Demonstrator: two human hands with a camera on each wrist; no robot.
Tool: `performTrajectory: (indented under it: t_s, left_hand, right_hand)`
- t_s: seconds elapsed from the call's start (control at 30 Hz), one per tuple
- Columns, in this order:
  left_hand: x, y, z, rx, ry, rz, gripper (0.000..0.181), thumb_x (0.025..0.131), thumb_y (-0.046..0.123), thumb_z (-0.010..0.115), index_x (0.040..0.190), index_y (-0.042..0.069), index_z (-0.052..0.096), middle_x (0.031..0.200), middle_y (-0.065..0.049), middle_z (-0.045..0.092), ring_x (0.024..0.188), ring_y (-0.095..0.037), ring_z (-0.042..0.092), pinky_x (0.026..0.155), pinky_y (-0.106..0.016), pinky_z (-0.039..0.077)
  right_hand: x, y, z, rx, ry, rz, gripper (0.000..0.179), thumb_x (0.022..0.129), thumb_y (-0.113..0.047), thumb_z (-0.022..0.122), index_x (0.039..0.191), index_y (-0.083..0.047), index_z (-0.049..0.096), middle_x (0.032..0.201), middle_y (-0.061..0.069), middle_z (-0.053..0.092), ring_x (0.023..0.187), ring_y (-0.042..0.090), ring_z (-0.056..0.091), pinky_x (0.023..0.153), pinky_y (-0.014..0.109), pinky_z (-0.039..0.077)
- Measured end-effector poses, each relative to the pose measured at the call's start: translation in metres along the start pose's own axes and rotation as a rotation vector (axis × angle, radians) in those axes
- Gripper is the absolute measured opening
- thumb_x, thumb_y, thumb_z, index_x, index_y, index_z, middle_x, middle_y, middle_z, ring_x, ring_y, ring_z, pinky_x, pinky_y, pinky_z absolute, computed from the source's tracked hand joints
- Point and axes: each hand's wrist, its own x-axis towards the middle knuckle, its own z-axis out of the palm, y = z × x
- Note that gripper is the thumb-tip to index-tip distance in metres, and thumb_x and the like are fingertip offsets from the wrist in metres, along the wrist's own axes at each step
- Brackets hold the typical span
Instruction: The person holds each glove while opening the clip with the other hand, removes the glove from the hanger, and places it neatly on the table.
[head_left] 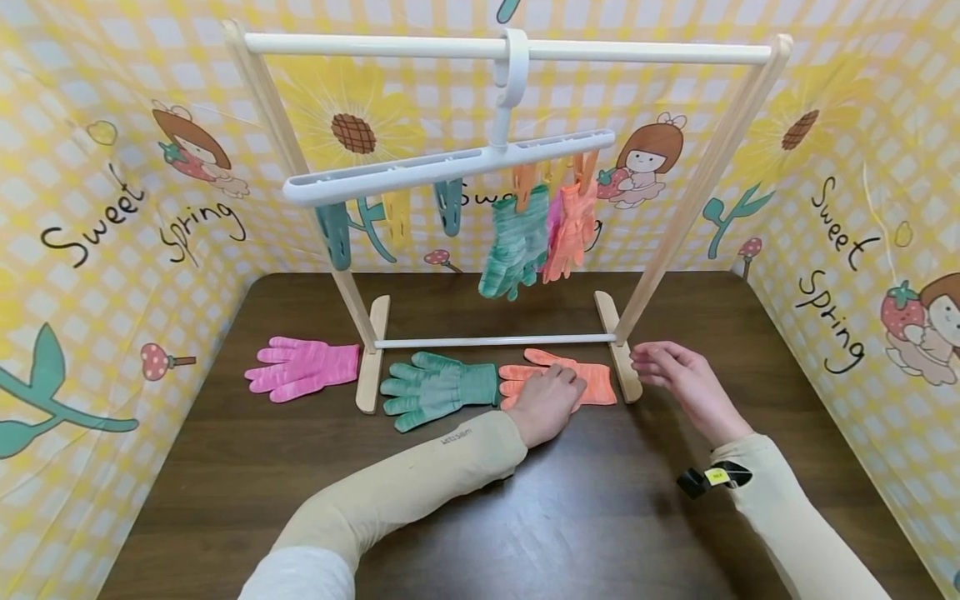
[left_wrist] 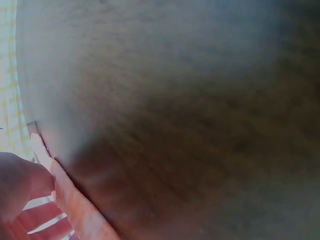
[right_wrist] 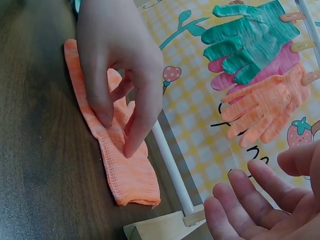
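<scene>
In the head view my left hand (head_left: 550, 402) rests on an orange glove (head_left: 597, 382) lying flat on the table. The right wrist view shows the left thumb and forefinger bent down onto the fabric, tips apart. My right hand (head_left: 692, 390) hovers beside the stand's right foot, its fingers loosely bent and holding nothing. Left of the orange glove lie a green glove (head_left: 442, 390) and a pink glove (head_left: 307, 369). Above, a green glove (head_left: 516, 242) and an orange glove (head_left: 573, 229) hang from clips, with a pink glove (right_wrist: 289, 62) partly hidden between them.
A grey-white clip hanger (head_left: 450, 167) hooks over the white top bar (head_left: 375, 45) of a wooden stand. Teal clips (head_left: 335, 237) and a yellow clip (head_left: 396, 218) dangle bare on its left side. The lower bar (head_left: 495, 341) runs low behind the gloves. Patterned cloth (head_left: 75, 208) encloses the table.
</scene>
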Motion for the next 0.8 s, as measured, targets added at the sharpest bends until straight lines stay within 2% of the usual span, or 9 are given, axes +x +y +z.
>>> performTrajectory:
  t_s: [0.2, 0.33, 0.5, 0.67, 0.8]
  left_hand:
    - [-0.002, -0.001, 0.002, -0.046, 0.039, -0.008, 0.022, 0.104, 0.026, 0.065, 0.123, 0.015, 0.069, 0.115, -0.002, 0.069, 0.105, -0.02, 0.064, 0.077, -0.033, 0.058]
    - [-0.005, -0.003, -0.001, -0.101, 0.092, -0.011, 0.021, 0.105, 0.023, 0.062, 0.123, 0.013, 0.068, 0.115, -0.004, 0.068, 0.105, -0.021, 0.065, 0.078, -0.033, 0.059]
    - [-0.012, -0.012, -0.009, -0.182, 0.178, -0.005, 0.019, 0.105, 0.021, 0.061, 0.121, 0.012, 0.069, 0.11, -0.005, 0.069, 0.102, -0.021, 0.067, 0.083, -0.033, 0.058]
    - [-0.019, -0.024, -0.018, -0.259, 0.285, -0.022, 0.021, 0.105, 0.019, 0.062, 0.122, 0.011, 0.07, 0.111, -0.005, 0.07, 0.1, -0.022, 0.068, 0.084, -0.034, 0.057]
    - [-0.025, -0.032, -0.026, -0.348, 0.371, -0.065, 0.019, 0.104, 0.019, 0.064, 0.119, 0.011, 0.071, 0.112, -0.004, 0.071, 0.101, -0.021, 0.068, 0.081, -0.035, 0.058]
  right_hand:
    - [-0.001, -0.001, 0.003, -0.016, 0.0, -0.015, 0.053, 0.112, -0.031, 0.05, 0.135, 0.016, 0.052, 0.12, 0.006, 0.071, 0.112, 0.016, 0.069, 0.094, 0.027, 0.056]
    - [0.001, -0.003, 0.004, -0.04, -0.005, -0.058, 0.05, 0.111, -0.031, 0.051, 0.132, 0.014, 0.055, 0.117, 0.002, 0.071, 0.111, 0.017, 0.069, 0.093, 0.028, 0.057]
    - [0.004, -0.012, 0.009, -0.083, -0.006, -0.105, 0.047, 0.111, -0.03, 0.052, 0.129, 0.013, 0.058, 0.111, -0.009, 0.071, 0.109, 0.015, 0.07, 0.092, 0.03, 0.057]
    - [0.006, -0.024, 0.015, -0.115, -0.004, -0.115, 0.045, 0.11, -0.028, 0.053, 0.13, 0.012, 0.059, 0.114, -0.005, 0.071, 0.107, 0.008, 0.069, 0.093, 0.029, 0.057]
    - [0.007, -0.032, 0.02, -0.159, -0.003, -0.13, 0.042, 0.11, -0.029, 0.054, 0.129, 0.009, 0.062, 0.115, -0.001, 0.07, 0.109, 0.013, 0.068, 0.093, 0.028, 0.057]
